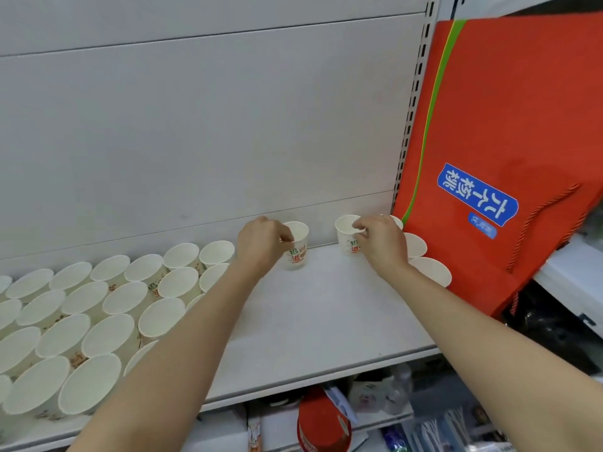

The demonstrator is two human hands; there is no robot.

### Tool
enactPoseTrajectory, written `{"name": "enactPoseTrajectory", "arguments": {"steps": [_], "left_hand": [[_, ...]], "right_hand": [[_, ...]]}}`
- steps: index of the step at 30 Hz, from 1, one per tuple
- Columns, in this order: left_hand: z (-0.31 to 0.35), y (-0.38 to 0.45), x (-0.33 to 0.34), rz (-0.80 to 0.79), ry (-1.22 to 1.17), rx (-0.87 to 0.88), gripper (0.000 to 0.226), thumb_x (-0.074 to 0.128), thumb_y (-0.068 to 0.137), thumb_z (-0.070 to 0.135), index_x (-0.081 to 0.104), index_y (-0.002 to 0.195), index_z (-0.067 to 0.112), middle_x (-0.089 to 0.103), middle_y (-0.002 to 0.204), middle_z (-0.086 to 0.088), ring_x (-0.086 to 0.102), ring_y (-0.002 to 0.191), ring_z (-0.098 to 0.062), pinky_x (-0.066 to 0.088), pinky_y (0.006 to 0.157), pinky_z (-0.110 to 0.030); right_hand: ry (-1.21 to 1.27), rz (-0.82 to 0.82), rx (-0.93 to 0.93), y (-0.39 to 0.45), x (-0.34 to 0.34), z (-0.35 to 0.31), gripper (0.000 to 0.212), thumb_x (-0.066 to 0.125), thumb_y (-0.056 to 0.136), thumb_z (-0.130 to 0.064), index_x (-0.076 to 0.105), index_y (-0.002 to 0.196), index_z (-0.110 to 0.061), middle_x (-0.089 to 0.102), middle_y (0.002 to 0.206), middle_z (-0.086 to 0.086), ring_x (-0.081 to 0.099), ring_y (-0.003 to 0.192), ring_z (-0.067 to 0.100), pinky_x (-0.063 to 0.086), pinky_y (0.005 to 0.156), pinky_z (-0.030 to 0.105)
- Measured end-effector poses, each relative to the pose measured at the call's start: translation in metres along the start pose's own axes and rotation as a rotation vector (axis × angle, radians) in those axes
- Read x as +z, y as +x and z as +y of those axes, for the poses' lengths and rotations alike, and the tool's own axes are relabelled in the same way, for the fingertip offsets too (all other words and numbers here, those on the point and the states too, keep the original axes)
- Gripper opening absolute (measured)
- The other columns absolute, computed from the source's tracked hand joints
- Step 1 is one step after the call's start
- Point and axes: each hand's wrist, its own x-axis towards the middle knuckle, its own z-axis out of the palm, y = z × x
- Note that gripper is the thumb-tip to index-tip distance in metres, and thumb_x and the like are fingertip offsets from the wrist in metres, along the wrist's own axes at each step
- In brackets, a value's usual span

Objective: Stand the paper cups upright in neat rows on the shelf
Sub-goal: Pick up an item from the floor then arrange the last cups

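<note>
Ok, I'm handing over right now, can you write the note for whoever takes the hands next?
Left hand: grips an upright cup at the shelf back.
Right hand: pinches the rim of a second cup, also upright.
Done: rows of cups stand on the left; three more by the red bag on the right.
Left: set both held cups in line and fill the bare middle.

Matt white paper cups (111,334) stand on a smooth, painted metal shelf (319,321); the orange bag (509,102) looks like matt, felt-like cloth. Its cord handle (538,220) is twisted.
</note>
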Motion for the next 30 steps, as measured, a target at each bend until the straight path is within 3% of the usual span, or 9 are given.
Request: {"name": "enactPoseTrajectory", "arguments": {"steps": [4, 8, 16, 21, 24, 27, 30], "left_hand": [[-0.023, -0.005, -0.012, 0.021, 0.084, 0.019, 0.011, 0.072, 0.082, 0.033, 0.078, 0.091, 0.03, 0.071, 0.09, 0.006, 0.057, 0.094, -0.019, 0.033, 0.065, -0.028], [-0.034, -0.007, -0.013, -0.01, 0.143, -0.009, 0.013, 0.071, 0.082, 0.032, 0.078, 0.093, 0.031, 0.071, 0.092, 0.003, 0.058, 0.095, -0.021, 0.033, 0.065, -0.028], [-0.039, -0.008, -0.003, -0.048, 0.182, 0.023, 0.012, 0.069, 0.084, 0.03, 0.076, 0.093, 0.028, 0.071, 0.092, 0.002, 0.057, 0.093, -0.023, 0.032, 0.068, -0.028], [-0.042, -0.008, 0.001, -0.042, 0.189, 0.033, 0.013, 0.07, 0.082, 0.026, 0.075, 0.095, 0.027, 0.072, 0.094, 0.002, 0.057, 0.094, -0.023, 0.036, 0.071, -0.029], [-0.043, -0.007, -0.001, -0.023, 0.18, 0.036, 0.014, 0.071, 0.082, 0.025, 0.075, 0.095, 0.025, 0.071, 0.096, 0.003, 0.057, 0.096, -0.023, 0.033, 0.071, -0.028], [-0.043, -0.006, -0.002, -0.041, 0.199, 0.035, 0.01, 0.07, 0.082, 0.026, 0.075, 0.092, 0.024, 0.071, 0.095, 0.003, 0.057, 0.095, -0.022, 0.032, 0.07, -0.028], [-0.043, -0.007, -0.001, -0.044, 0.209, 0.028, 0.011, 0.069, 0.084, 0.027, 0.074, 0.092, 0.023, 0.071, 0.093, 0.003, 0.057, 0.094, -0.022, 0.03, 0.07, -0.028]], "right_hand": [[-0.195, -0.139, -0.002, 0.016, 0.012, 0.002, 0.027, 0.063, 0.084, -0.01, 0.069, 0.109, -0.014, 0.064, 0.109, 0.005, 0.049, 0.111, 0.026, 0.038, 0.075, 0.032], [-0.336, -0.184, 0.013, 0.023, 0.016, -0.001, 0.03, 0.06, 0.082, -0.005, 0.072, 0.103, -0.022, 0.06, 0.1, 0.009, 0.049, 0.106, 0.027, 0.035, 0.078, 0.029], [-0.197, -0.278, -0.128, 0.011, 0.037, -0.03, 0.021, 0.064, 0.082, -0.017, 0.074, 0.095, -0.03, 0.044, 0.087, 0.003, 0.05, 0.098, 0.03, 0.028, 0.072, 0.026], [-0.084, -0.251, -0.278, 0.008, 0.05, -0.045, 0.021, 0.071, 0.076, -0.017, 0.071, 0.097, -0.024, 0.065, 0.094, -0.001, 0.046, 0.101, 0.024, 0.027, 0.079, 0.025], [-0.012, -0.192, -0.308, 0.008, 0.047, -0.039, 0.026, 0.077, 0.072, -0.018, 0.07, 0.096, -0.022, 0.067, 0.099, -0.004, 0.047, 0.102, 0.023, 0.03, 0.086, 0.029], [0.006, -0.189, -0.307, 0.007, 0.047, -0.035, 0.015, 0.074, 0.075, -0.013, 0.071, 0.089, -0.018, 0.068, 0.092, -0.002, 0.049, 0.097, 0.024, 0.037, 0.083, 0.032], [-0.001, -0.194, -0.303, 0.007, 0.05, -0.041, 0.009, 0.07, 0.078, -0.012, 0.072, 0.085, -0.017, 0.069, 0.085, -0.001, 0.049, 0.093, 0.024, 0.032, 0.075, 0.029]]}}
